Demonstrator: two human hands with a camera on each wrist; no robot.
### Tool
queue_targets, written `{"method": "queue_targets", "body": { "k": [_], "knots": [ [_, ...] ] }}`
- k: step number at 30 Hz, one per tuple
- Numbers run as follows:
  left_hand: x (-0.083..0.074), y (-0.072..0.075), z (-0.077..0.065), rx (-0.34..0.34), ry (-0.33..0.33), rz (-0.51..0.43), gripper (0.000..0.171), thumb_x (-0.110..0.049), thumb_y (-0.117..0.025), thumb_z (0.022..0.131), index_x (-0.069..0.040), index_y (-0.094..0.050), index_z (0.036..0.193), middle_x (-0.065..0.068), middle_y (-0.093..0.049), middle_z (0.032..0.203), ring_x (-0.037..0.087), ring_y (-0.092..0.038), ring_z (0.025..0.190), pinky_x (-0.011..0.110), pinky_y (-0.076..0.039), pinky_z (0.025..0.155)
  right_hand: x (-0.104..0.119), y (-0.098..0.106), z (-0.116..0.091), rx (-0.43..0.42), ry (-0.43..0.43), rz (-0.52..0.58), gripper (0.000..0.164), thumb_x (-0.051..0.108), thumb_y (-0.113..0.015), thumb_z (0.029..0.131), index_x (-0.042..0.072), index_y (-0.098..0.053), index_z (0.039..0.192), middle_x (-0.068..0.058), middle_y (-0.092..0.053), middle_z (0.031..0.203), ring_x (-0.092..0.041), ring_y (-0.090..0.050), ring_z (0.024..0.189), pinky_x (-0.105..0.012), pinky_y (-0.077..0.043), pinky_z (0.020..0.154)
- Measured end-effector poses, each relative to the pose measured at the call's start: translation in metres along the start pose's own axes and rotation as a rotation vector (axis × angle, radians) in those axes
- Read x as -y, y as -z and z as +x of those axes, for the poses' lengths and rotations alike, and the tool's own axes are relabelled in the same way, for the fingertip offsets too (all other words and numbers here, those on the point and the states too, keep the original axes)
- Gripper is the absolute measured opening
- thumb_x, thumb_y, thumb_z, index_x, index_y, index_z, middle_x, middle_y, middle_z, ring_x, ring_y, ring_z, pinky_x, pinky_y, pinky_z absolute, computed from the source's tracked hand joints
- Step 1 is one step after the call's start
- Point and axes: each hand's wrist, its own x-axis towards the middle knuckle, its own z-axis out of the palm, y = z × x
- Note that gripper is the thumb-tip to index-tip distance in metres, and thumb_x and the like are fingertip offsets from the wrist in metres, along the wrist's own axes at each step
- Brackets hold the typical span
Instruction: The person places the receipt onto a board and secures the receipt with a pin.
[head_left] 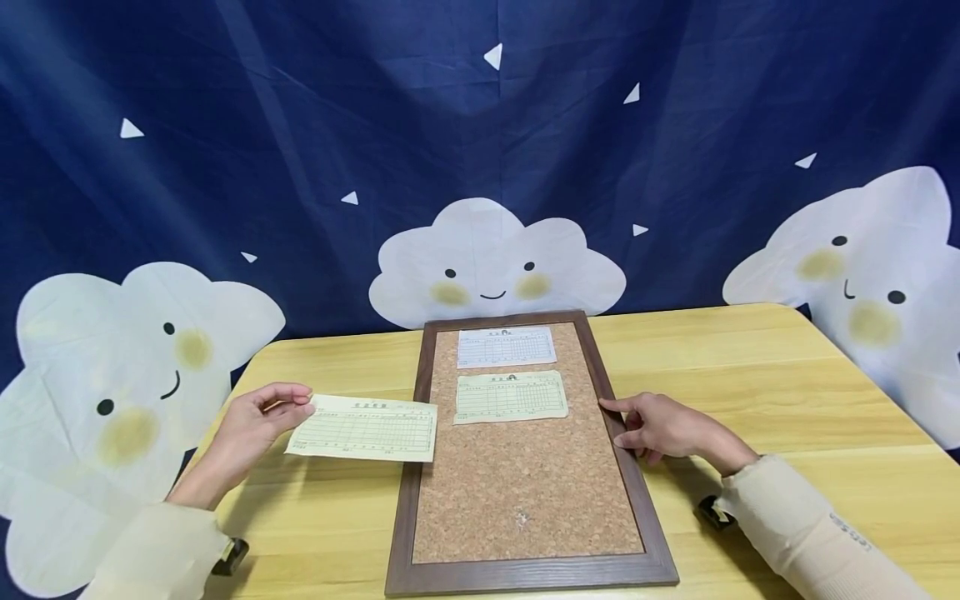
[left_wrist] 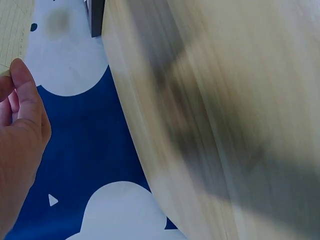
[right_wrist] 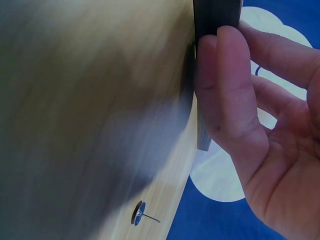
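My left hand (head_left: 258, 425) pinches a pale yellow printed form (head_left: 360, 429) by its upper left corner; the form's right end overlaps the left frame of a corkboard (head_left: 525, 475). In the left wrist view only a strip of that form (left_wrist: 12, 30) shows beyond the fingertips. My right hand (head_left: 660, 425) holds the corkboard's right edge, with fingers against the side of its dark frame (right_wrist: 217, 17) in the right wrist view. A white form (head_left: 506, 348) and a second yellow form (head_left: 512, 398) lie on the upper cork, each with a tack at its top.
The corkboard lies on a light wooden table (head_left: 750, 375). Low on the cork is a small silvery cluster (head_left: 522, 518), too small to make out. A thumbtack (right_wrist: 139, 213) lies on the table near my right hand. Behind hangs a blue cloud-patterned curtain (head_left: 420, 125).
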Motion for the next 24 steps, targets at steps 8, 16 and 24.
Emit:
{"method": "queue_targets", "body": {
  "k": [8,16,24],
  "knots": [
    [-0.004,-0.009,0.003,0.0,0.006,0.048,0.033,-0.007,-0.073,0.092,0.014,-0.061,0.115,-0.013,-0.065,0.094,-0.003,-0.063,0.089,0.015,-0.052,0.077,0.0,0.0,-0.001,0.0,0.003,0.006,0.064,0.001,-0.068,0.093,-0.005,-0.039,0.149,-0.009,-0.053,0.071,-0.02,-0.057,0.062,-0.035,-0.055,0.052],
    [-0.006,-0.017,0.008,0.008,0.013,0.027,0.033,-0.007,-0.074,0.091,0.013,-0.062,0.114,-0.011,-0.066,0.094,-0.002,-0.064,0.088,0.016,-0.053,0.078,0.0,0.0,-0.001,-0.003,0.003,0.007,0.064,0.001,-0.068,0.092,-0.005,-0.039,0.149,-0.009,-0.053,0.071,-0.02,-0.057,0.062,-0.035,-0.055,0.052],
    [-0.007,-0.022,0.012,0.008,-0.004,0.033,0.034,-0.008,-0.075,0.09,0.013,-0.062,0.114,-0.011,-0.065,0.095,-0.001,-0.063,0.088,0.016,-0.052,0.078,0.0,0.0,0.0,-0.008,0.001,-0.002,0.064,0.001,-0.069,0.092,-0.005,-0.039,0.149,-0.009,-0.053,0.072,-0.019,-0.057,0.062,-0.035,-0.055,0.051]
  ]
}}
